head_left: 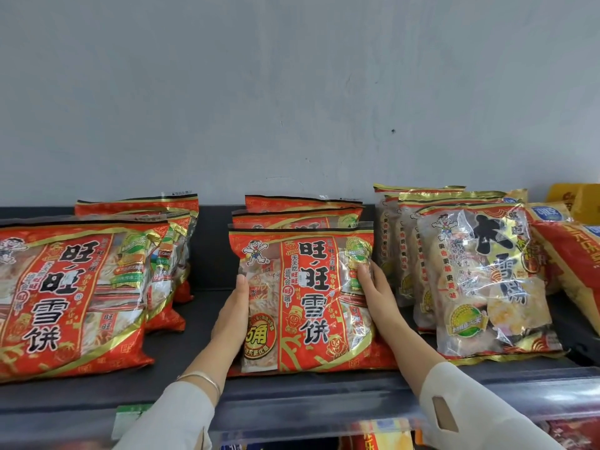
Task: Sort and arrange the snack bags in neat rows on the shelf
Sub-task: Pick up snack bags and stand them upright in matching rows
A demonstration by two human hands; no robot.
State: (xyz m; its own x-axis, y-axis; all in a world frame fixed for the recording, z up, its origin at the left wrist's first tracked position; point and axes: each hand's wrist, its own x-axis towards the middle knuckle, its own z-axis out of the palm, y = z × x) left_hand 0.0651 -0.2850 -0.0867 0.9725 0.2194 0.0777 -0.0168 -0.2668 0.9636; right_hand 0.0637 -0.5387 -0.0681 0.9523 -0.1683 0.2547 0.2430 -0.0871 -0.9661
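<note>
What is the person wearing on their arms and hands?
Both arms are in long, pale off-white sleeves. The left hand is bare, with a thin silver bangle at the wrist. The right hand is bare too, and the right sleeve has a small cut-out opening near the cuff. No gloves or rings show.

Left gap: I see bare shelf (207,254) between the left red bags (74,297) and the middle red row (305,297).
Right side: gold bags (480,287) just beside the middle row; no passage.
Above: open wall (292,92).
</note>
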